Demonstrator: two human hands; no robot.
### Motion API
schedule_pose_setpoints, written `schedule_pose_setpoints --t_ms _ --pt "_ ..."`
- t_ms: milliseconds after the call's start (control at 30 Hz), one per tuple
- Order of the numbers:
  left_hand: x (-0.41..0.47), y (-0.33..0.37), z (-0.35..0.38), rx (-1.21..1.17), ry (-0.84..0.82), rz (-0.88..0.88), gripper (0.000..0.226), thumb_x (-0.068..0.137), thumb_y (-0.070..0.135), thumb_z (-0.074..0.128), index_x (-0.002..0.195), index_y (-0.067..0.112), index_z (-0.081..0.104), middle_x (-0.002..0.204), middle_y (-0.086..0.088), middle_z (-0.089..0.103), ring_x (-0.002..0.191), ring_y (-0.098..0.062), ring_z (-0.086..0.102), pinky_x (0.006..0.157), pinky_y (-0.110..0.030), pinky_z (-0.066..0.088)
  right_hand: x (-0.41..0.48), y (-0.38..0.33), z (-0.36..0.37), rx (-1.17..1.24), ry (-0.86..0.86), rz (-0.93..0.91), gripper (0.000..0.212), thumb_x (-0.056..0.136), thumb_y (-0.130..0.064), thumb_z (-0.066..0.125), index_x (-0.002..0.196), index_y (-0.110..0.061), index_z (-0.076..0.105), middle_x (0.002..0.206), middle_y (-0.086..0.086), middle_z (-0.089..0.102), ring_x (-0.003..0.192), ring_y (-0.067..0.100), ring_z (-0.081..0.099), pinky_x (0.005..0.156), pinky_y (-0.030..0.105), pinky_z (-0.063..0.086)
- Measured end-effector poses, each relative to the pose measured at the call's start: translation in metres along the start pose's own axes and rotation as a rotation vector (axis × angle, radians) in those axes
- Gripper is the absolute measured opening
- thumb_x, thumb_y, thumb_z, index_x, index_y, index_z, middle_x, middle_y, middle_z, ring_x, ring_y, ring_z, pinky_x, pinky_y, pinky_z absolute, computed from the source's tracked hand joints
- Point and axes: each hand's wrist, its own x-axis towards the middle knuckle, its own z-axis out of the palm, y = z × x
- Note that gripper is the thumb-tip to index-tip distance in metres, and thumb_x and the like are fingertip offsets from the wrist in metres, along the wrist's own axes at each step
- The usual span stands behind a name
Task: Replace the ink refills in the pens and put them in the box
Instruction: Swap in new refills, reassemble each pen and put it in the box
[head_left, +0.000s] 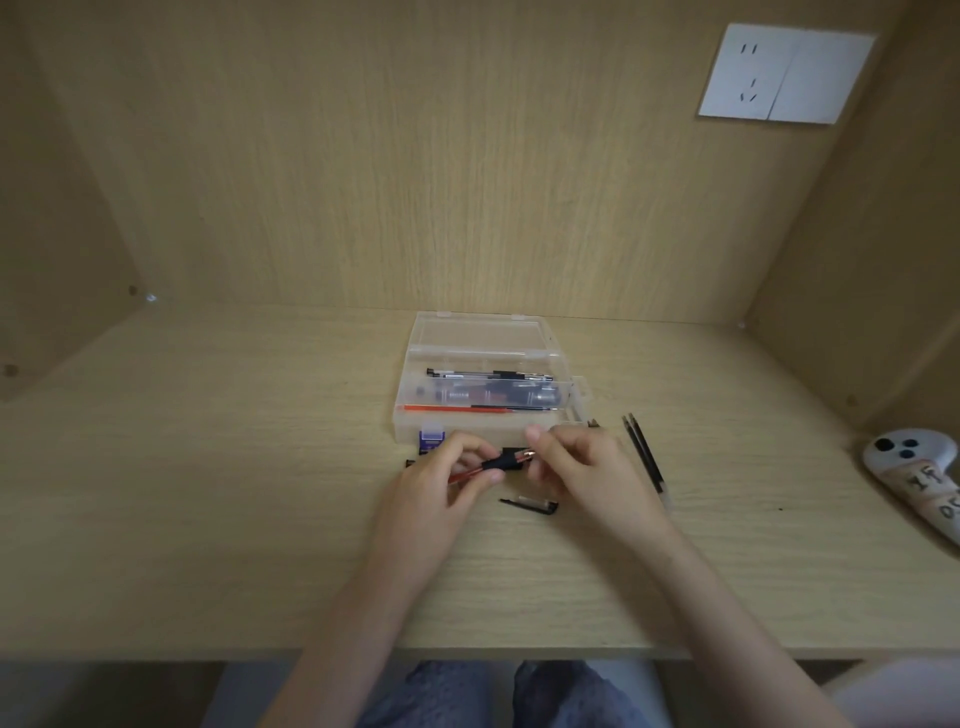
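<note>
Fingers (460, 448) of my left hand (441, 483) are curled round the pen (496, 464), with the thumb pressing from below, so the red barrel runs out of my grip down to the left and the black grip section shows between my two hands. Just behind my left knuckles a small purple-and-white thing (431, 438) sits on the desk (208, 493), touching the front left corner of the box; I cannot tell what it is.

My right hand (582, 467) meets the pen from the other side. Its fingers are bent and the fingertips (535, 431) pinch the coppery tip end, so both hands hold the same pen just above the desk.

Straight behind my hands the clear plastic box (467, 423) stands with its lid (478, 335) folded back. Inside lie a black pen (488, 374) along the far side, some dark pens in the middle and a red refill (457, 409) along the near wall.

Near my right wrist a clear pen cap with a black clip (535, 505) lies flat. Further right two black refills (644, 457) lie side by side, pointing away from me. At the desk's right edge rests a white controller (909, 462), and high on the back panel is a white wall socket (748, 73).
</note>
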Motion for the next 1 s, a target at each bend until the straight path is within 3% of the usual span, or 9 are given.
schedule_pose_setpoints --t_ms 100,200,267,400,500,600,767,900,1000 --pt "0.0002 0.0013 -0.0006 -0.010 0.017 -0.008 0.014 0.082 0.028 0.066 0.089 0.035 0.056 0.086 0.022 0.063 0.083 0.005 0.059 0.076 -0.024 0.050 -0.0020 -0.0026 -0.0012 0.076 0.007 0.003 0.035 0.085 -0.045 0.053 0.075 -0.013 0.065 0.058 -0.006 0.058 0.049 0.003 0.049 0.051 0.012 0.038" --pt "-0.0003 0.0021 -0.0013 -0.003 0.007 -0.001 0.013 0.083 0.029 0.066 0.090 0.035 0.056 0.087 0.023 0.063 0.084 0.006 0.058 0.076 -0.021 0.049 -0.0008 0.0018 -0.0019 0.271 -0.056 0.014 0.012 0.082 -0.020 0.068 0.089 -0.010 0.066 0.068 0.001 0.062 0.052 0.007 0.053 0.048 0.015 0.040" --pt "-0.0002 0.0015 -0.0012 0.010 -0.004 0.006 0.014 0.083 0.029 0.065 0.091 0.036 0.056 0.088 0.023 0.063 0.086 0.006 0.058 0.076 -0.020 0.049 -0.0007 0.0034 -0.0011 0.238 -0.050 0.019 0.013 0.083 -0.018 0.068 0.080 -0.005 0.066 0.062 -0.001 0.061 0.051 0.007 0.051 0.048 0.014 0.039" --pt "0.0004 0.0014 -0.0007 0.000 0.002 0.008 0.014 0.082 0.028 0.066 0.091 0.034 0.056 0.088 0.022 0.063 0.085 0.005 0.059 0.076 -0.020 0.049 -0.0018 0.0000 -0.0001 0.079 0.015 0.004 0.039 0.084 -0.040 0.059 0.067 -0.005 0.064 0.053 -0.006 0.057 0.048 0.004 0.047 0.050 0.014 0.036" --pt "0.0002 0.0020 -0.0012 -0.011 0.011 0.005 0.015 0.082 0.026 0.067 0.091 0.034 0.056 0.087 0.020 0.064 0.084 0.005 0.059 0.074 -0.015 0.047 -0.0023 -0.0001 -0.0005 0.281 -0.012 0.001 0.019 0.080 -0.028 0.065 0.087 -0.010 0.067 0.068 0.001 0.063 0.050 0.005 0.051 0.047 0.014 0.038" --pt "0.0002 0.0006 -0.0012 -0.011 0.003 0.000 0.020 0.082 0.025 0.068 0.098 0.035 0.060 0.087 0.017 0.064 0.084 0.006 0.058 0.074 -0.013 0.047 -0.0011 0.0016 -0.0001 0.325 -0.039 0.016 0.003 0.082 -0.010 0.067 0.081 -0.008 0.067 0.064 0.003 0.062 0.049 0.006 0.050 0.046 0.015 0.038" --pt "0.0006 -0.0004 -0.0006 0.060 -0.006 0.023 0.023 0.081 0.028 0.067 0.102 0.035 0.065 0.088 0.030 0.059 0.088 0.010 0.058 0.075 -0.005 0.042 -0.0029 0.0013 0.0026 0.123 0.047 -0.002 0.032 0.084 -0.032 0.065 0.067 -0.005 0.063 0.056 -0.002 0.053 0.050 0.004 0.044 0.052 0.012 0.036" --pt "0.0003 -0.0006 -0.0014 0.050 -0.010 0.034 0.021 0.080 0.026 0.068 0.100 0.034 0.065 0.086 0.032 0.057 0.090 0.013 0.055 0.074 -0.002 0.040 -0.0036 0.0001 0.0015 0.317 -0.009 0.003 0.013 0.082 -0.020 0.066 0.088 -0.009 0.067 0.064 -0.001 0.062 0.051 0.006 0.051 0.048 0.015 0.040" --pt "0.0004 -0.0005 -0.0008 0.031 -0.021 0.043 0.025 0.082 0.026 0.066 0.106 0.031 0.065 0.089 0.029 0.059 0.091 0.012 0.056 0.076 -0.004 0.040 -0.0012 0.0014 0.0015 0.302 -0.014 0.005 0.004 0.083 -0.009 0.066 0.080 -0.011 0.067 0.057 -0.004 0.062 0.048 0.006 0.050 0.046 0.016 0.040"
